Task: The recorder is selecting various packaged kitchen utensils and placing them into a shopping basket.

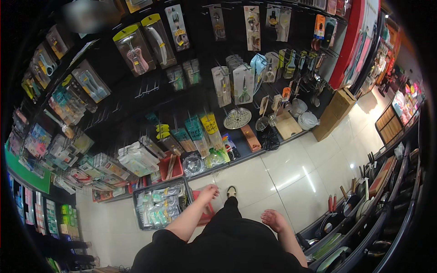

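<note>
My left hand (208,194) hangs in the air over the aisle, loosely bent, with nothing visible in it. Below that arm stands a dark crate (136,214) of clear-wrapped packages (159,204), with part of a red bin (207,213) beside it, mostly hidden by my forearm. Out to my right side, my right hand (273,220) is held low, its fingers slightly apart and holding nothing. Neither hand touches any goods. In front are hooks of kitchen tools, among them carded scissors (245,90), a round perforated metal disc (237,118) and a whisk (262,123).
Strainers (299,107) and a wooden board (287,125) sit at the shelf's right end, by a cardboard box (333,113). Tiered racks of pans (328,224) line the right side. Glossy floor tiles (291,170) run between. Another person's dark clothing (54,248) shows at lower left.
</note>
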The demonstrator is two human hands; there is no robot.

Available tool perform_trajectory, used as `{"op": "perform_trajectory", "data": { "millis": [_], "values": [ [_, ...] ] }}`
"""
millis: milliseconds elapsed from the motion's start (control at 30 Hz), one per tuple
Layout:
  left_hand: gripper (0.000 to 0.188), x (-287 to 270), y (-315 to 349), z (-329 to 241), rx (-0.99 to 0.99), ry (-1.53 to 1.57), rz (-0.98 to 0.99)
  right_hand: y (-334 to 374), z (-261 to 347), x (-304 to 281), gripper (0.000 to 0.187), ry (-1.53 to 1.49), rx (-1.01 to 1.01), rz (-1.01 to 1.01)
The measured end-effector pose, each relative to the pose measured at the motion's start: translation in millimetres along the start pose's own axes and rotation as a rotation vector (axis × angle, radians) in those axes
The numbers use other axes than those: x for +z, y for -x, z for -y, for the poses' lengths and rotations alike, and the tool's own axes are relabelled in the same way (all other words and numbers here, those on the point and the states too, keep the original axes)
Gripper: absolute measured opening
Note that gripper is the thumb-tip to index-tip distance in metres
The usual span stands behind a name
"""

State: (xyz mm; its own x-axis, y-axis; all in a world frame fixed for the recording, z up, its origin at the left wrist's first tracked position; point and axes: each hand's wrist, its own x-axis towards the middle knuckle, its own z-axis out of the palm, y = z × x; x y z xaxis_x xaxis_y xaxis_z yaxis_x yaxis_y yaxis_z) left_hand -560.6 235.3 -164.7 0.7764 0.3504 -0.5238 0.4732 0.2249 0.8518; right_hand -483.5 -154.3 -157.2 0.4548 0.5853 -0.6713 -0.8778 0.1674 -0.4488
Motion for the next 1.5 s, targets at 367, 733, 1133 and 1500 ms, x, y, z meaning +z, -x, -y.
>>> {"op": "perform_trajectory", "data": {
  "millis": [367,733,1133,1500],
  "values": [
    [0.02,-96,-217,-204,0.501,0.061,-0.34,-143,139,107,0.026,0.173,-0.031,-0.074],
    [0.059,-153,-341,-390,0.698,-0.002,-0.58,-238,231,194,0.022,0.196,-0.036,0.024],
    [0.035,-96,-329,-412,0.636,0.34,-0.25,-331,315,170,0.022,0.287,0.082,0.081],
    [0.029,-44,-264,-413,0.698,0.17,-0.289,-399,397,171,0.019,0.362,0.235,0.38]
  ]
}}
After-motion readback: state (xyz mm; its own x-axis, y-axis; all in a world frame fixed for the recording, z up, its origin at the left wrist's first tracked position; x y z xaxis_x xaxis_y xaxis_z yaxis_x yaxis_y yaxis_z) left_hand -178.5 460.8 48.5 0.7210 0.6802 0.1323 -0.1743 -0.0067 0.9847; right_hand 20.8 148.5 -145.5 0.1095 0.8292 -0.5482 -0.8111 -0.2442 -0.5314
